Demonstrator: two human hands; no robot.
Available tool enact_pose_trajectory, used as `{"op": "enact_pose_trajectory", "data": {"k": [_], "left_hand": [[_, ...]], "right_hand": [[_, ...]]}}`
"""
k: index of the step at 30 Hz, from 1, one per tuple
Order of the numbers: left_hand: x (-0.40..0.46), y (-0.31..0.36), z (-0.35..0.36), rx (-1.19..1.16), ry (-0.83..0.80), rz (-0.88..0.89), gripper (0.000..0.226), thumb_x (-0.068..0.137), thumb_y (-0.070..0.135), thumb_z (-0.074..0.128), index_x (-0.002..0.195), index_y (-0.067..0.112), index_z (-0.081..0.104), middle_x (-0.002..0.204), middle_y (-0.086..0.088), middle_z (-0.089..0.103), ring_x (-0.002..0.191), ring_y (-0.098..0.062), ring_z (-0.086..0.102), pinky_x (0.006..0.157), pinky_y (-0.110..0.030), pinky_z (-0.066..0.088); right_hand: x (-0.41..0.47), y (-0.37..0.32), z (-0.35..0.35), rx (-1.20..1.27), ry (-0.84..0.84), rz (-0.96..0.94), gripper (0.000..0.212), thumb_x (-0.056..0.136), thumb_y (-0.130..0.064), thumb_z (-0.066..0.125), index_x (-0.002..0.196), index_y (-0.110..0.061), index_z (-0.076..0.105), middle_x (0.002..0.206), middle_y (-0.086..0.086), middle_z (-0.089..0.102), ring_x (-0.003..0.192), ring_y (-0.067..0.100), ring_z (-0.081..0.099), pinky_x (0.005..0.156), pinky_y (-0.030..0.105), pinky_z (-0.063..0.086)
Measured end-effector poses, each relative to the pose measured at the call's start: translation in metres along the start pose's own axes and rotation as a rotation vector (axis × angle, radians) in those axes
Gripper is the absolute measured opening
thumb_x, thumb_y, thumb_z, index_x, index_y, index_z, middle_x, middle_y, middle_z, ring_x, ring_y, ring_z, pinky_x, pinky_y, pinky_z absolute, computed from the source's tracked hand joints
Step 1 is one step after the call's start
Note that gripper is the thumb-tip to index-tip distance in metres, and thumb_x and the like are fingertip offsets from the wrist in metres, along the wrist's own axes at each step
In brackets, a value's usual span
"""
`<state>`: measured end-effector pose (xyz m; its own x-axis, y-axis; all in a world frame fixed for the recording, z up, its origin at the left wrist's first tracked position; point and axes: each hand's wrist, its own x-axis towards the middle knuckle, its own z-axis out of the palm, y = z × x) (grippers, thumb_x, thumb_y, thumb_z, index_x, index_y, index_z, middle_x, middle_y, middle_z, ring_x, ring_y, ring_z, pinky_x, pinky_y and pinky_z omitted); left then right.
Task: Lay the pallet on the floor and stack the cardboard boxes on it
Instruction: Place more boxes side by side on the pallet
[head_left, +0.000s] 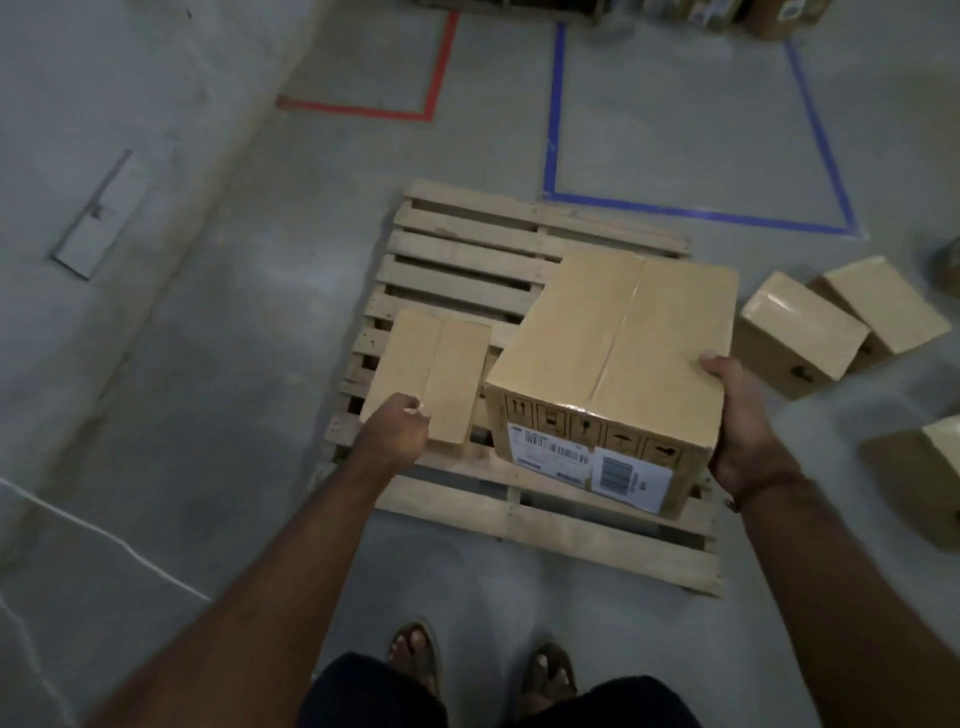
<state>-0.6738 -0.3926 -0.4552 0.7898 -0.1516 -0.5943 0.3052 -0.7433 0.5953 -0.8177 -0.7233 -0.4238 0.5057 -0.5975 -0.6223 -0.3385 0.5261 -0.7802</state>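
Now we see the pallet (457, 260) flat on the floor – our right hand (737, 421) grips the large box (613, 343) at three o'clock, our left hand (397, 426) holds the small box (431, 374) at nine.

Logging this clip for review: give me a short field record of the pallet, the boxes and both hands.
pallet: wooden pallet flat on the floor
boxes on pallet: large labelled box on its right part, small flat box to its left
boxes off pallet: two boxes on the floor to the right
left hand: left hand at the small flat box's near edge; grip unclear
right hand: right hand holds the large box's right side
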Motion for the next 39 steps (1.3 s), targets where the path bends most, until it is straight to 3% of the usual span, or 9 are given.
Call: {"op": "enact_pose_trajectory", "data": {"k": [3, 8, 13, 16, 19, 23, 26, 30, 39], "left_hand": [[0.068, -0.045, 0.045, 0.202, -0.018, 0.054, 0.062, 0.096, 0.018, 0.069, 0.152, 0.011, 0.044, 0.143, -0.018, 0.059, 0.129, -0.037, 0.059, 0.107, -0.044, 0.051], [0.165, -0.088, 0.107, 0.695, 0.026, 0.23, 0.1, 0.078, 0.034, 0.089, 0.158, 0.027, 0.03, 0.153, -0.009, 0.046, 0.138, -0.035, 0.047, 0.11, -0.057, 0.044], [0.251, -0.124, 0.167, 0.929, -0.006, 0.377, 0.146, 0.067, 0.047, 0.095, 0.166, 0.028, -0.01, 0.176, -0.008, -0.007, 0.161, -0.042, 0.001, 0.122, -0.073, 0.017], [0.282, -0.15, 0.199, 0.933, -0.063, 0.413, 0.158, 0.063, 0.059, 0.093, 0.162, 0.027, -0.025, 0.171, -0.01, -0.031, 0.155, -0.051, -0.023, 0.118, -0.081, -0.002], [0.294, -0.167, 0.216, 0.966, 0.018, 0.472, 0.154, 0.066, 0.074, 0.082, 0.161, 0.025, -0.029, 0.165, -0.015, -0.041, 0.149, -0.055, -0.033, 0.112, -0.082, -0.01], [0.297, -0.166, 0.219, 0.941, 0.041, 0.475, 0.134, 0.082, 0.072, 0.069, 0.16, 0.029, -0.031, 0.165, -0.016, -0.041, 0.149, -0.055, -0.034, 0.114, -0.083, -0.008], [0.298, -0.169, 0.218, 0.94, 0.069, 0.507, 0.128, 0.087, 0.065, 0.069, 0.158, 0.036, -0.033, 0.167, -0.015, -0.038, 0.151, -0.054, -0.031, 0.114, -0.083, -0.006], [0.303, -0.171, 0.216, 0.946, 0.044, 0.53, 0.12, 0.089, 0.057, 0.074, 0.157, 0.053, -0.026, 0.167, -0.013, -0.039, 0.15, -0.053, -0.033, 0.114, -0.082, -0.008], [0.308, -0.167, 0.21, 0.919, 0.011, 0.507, 0.123, 0.079, 0.053, 0.084, 0.159, 0.058, -0.009, 0.171, -0.002, -0.034, 0.152, -0.052, -0.031, 0.114, -0.08, -0.009]], "right_hand": [[0.065, 0.066, -0.003, 0.001, -0.018, -0.047, 0.074, 0.071, -0.055, 0.08, 0.138, -0.025, 0.067, 0.132, 0.009, 0.076, 0.13, 0.038, 0.066, 0.116, 0.058, 0.047], [0.184, 0.163, -0.012, 0.015, -0.056, -0.058, 0.076, 0.068, -0.057, 0.086, 0.134, -0.024, 0.071, 0.13, 0.008, 0.077, 0.131, 0.039, 0.066, 0.117, 0.059, 0.047], [0.286, 0.252, -0.015, 0.022, -0.154, -0.055, 0.091, 0.057, -0.057, 0.094, 0.137, -0.023, 0.067, 0.132, 0.012, 0.076, 0.128, 0.04, 0.067, 0.113, 0.061, 0.05], [0.309, 0.281, -0.003, 0.024, -0.207, -0.071, 0.067, 0.082, -0.05, 0.08, 0.139, -0.019, 0.061, 0.129, 0.016, 0.074, 0.118, 0.037, 0.07, 0.1, 0.053, 0.059], [0.326, 0.285, 0.013, 0.018, -0.286, -0.051, 0.04, 0.102, -0.036, 0.058, 0.137, -0.016, 0.061, 0.12, 0.014, 0.076, 0.103, 0.03, 0.074, 0.082, 0.041, 0.061], [0.34, 0.298, 0.019, -0.007, -0.305, -0.015, 0.041, 0.104, -0.032, 0.052, 0.139, -0.013, 0.062, 0.124, 0.017, 0.074, 0.111, 0.035, 0.069, 0.1, 0.05, 0.055], [0.349, 0.302, 0.02, -0.068, -0.265, 0.027, 0.047, 0.098, -0.029, 0.053, 0.137, -0.005, 0.064, 0.117, 0.019, 0.071, 0.099, 0.034, 0.067, 0.088, 0.044, 0.055], [0.352, 0.297, 0.023, -0.076, -0.285, 0.035, 0.032, 0.1, -0.028, 0.047, 0.119, -0.012, 0.068, 0.105, 0.015, 0.071, 0.09, 0.031, 0.065, 0.08, 0.04, 0.052], [0.354, 0.304, 0.02, -0.108, -0.243, -0.008, 0.041, 0.1, -0.029, 0.05, 0.133, -0.01, 0.065, 0.114, 0.016, 0.071, 0.094, 0.03, 0.067, 0.08, 0.041, 0.054]]}}
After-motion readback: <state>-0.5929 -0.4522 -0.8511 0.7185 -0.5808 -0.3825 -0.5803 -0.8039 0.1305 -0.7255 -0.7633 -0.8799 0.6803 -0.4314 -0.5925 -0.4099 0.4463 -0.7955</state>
